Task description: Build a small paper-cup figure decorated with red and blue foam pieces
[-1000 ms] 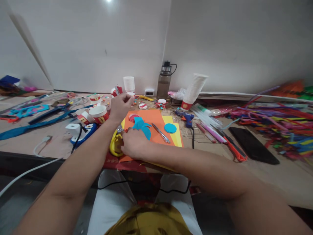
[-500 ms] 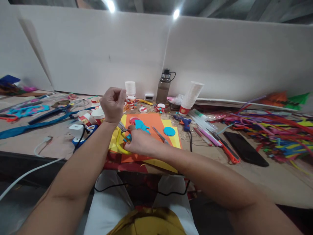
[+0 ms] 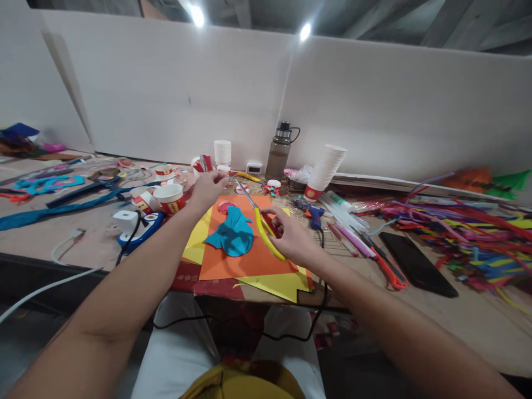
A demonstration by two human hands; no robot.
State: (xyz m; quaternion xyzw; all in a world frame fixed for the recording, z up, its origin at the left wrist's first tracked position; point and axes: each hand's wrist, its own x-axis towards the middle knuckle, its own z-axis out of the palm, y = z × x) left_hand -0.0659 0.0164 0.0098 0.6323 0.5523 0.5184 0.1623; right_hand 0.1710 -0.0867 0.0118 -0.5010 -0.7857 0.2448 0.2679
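My right hand (image 3: 293,238) is closed on a pair of scissors (image 3: 264,235) with yellow handles. Their blades point away, up and to the left, above the orange paper (image 3: 224,269). My left hand (image 3: 211,187) is over the far left edge of the paper, near the cups, its fingers loosely bent and nothing visible in them. Between the hands, blue paper cut-outs (image 3: 236,235) lie on the orange sheet, one rounded and one with pointed ends. Yellow paper (image 3: 274,282) shows underneath. A small red round piece (image 3: 228,207) lies beyond the cut-outs.
Paper cups (image 3: 169,197) stand on the left, and a tilted cup stack (image 3: 326,169) on the right. A bottle (image 3: 278,152) stands by the wall. A blue glue gun (image 3: 313,213), a cutter (image 3: 388,266), a black phone (image 3: 415,263) and colourful pipe cleaners (image 3: 469,227) lie right.
My right hand has moved right and up with the scissors, uncovering the blue cut-outs. My left hand has lowered and moved right, its fingers loosening from a fist-like curl.
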